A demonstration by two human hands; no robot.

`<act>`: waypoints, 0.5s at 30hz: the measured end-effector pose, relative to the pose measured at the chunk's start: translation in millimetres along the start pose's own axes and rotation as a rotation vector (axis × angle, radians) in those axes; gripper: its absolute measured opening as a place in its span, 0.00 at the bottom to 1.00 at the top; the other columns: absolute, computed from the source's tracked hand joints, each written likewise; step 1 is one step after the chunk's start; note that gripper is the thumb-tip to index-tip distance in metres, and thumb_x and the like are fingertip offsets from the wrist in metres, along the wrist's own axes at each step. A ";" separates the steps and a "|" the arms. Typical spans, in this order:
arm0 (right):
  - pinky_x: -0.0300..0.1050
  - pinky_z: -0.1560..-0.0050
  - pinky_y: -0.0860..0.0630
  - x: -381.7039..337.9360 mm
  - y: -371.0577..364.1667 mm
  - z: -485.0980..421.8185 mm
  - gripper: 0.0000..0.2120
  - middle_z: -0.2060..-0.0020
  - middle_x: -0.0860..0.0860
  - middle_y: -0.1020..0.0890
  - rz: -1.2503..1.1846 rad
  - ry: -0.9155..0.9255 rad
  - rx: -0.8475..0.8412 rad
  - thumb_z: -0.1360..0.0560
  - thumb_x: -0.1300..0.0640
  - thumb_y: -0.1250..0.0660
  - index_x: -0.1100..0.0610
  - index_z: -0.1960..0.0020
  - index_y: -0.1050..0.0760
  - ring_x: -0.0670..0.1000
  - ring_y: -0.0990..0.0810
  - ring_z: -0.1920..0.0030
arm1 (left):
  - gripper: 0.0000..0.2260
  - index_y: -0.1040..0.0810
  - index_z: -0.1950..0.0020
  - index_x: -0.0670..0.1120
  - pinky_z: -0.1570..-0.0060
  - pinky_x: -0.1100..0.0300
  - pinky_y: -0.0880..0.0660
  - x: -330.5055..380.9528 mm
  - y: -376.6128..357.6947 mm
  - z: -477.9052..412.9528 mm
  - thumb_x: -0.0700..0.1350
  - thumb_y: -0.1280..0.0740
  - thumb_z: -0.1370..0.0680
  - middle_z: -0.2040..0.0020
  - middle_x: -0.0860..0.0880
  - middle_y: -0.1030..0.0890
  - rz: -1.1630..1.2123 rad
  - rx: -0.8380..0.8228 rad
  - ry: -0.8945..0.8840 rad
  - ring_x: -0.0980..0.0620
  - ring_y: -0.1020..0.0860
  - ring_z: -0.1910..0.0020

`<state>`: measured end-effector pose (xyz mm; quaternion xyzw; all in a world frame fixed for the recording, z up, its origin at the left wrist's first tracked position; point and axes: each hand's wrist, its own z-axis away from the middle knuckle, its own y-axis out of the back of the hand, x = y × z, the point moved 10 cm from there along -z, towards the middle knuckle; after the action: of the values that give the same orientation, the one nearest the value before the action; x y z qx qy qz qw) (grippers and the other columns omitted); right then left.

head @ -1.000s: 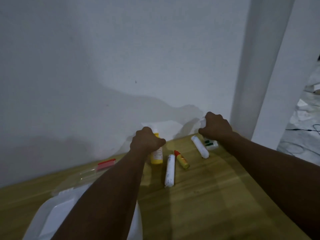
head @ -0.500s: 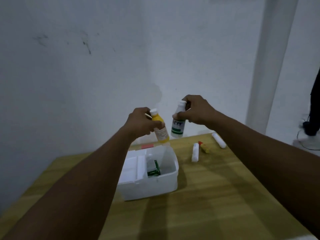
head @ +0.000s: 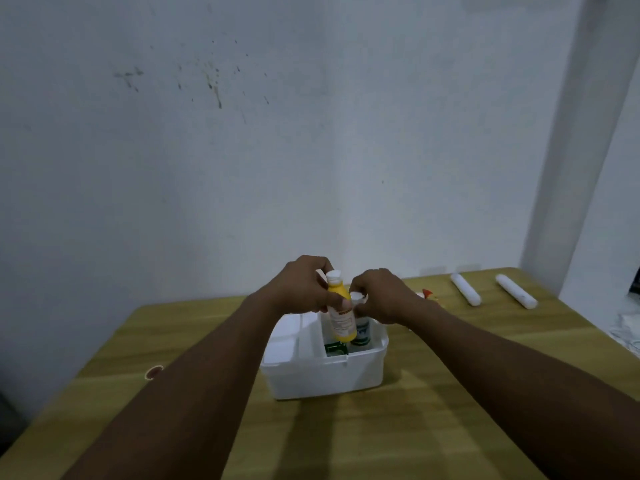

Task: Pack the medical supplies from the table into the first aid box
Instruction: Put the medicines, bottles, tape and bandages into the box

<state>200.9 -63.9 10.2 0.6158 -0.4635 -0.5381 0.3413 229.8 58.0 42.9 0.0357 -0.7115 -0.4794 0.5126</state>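
Observation:
A white first aid box [head: 329, 375] stands open in the middle of the wooden table [head: 415, 427]. My left hand [head: 301, 289] grips a yellow bottle [head: 341, 315] with a white cap, its lower end inside the box's right compartment. My right hand [head: 381, 296] holds a white bottle with a green label [head: 362, 332] by its cap, standing in the same compartment beside the yellow one. A small green-and-white item [head: 335, 348] lies at the bottom of that compartment.
Two white rolls [head: 465, 289] [head: 516, 291] lie at the table's far right. A small red-and-yellow tube [head: 427, 295] shows just behind my right wrist. A wall runs close behind the table, with a pillar [head: 571, 150] at the right. A round knot mark [head: 154, 372] sits on the table's left.
Both hands picked the bottles up from the back of the table, carried them over the box and lowered them into its right compartment. The view shifted, so the rolls now lie farther right.

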 end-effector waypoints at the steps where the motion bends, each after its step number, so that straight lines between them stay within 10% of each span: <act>1: 0.47 0.53 0.23 0.4 0.9 -1.9 0.14 0.51 0.53 0.16 0.016 0.000 0.014 0.32 0.54 0.23 0.54 0.48 0.18 0.52 0.21 0.53 | 0.17 0.22 0.53 0.45 0.58 0.55 0.17 0.6 -5.1 -2.5 0.45 0.18 0.34 0.57 0.44 0.14 0.000 -0.019 -0.001 0.49 0.15 0.62; 15: 0.37 0.58 0.27 51.2 40.0 14.8 0.14 0.56 0.49 0.17 -0.249 -0.130 -0.037 0.31 0.56 0.23 0.55 0.46 0.17 0.48 0.19 0.53 | 0.18 0.20 0.53 0.51 0.60 0.60 0.25 0.1 -60.9 -13.7 0.53 0.18 0.37 0.56 0.53 0.22 -0.279 -0.026 -0.023 0.53 0.23 0.56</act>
<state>177.9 -124.2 26.5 0.6259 -0.3945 -0.6236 0.2525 213.4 16.3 -0.6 0.1220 -0.6991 -0.5557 0.4331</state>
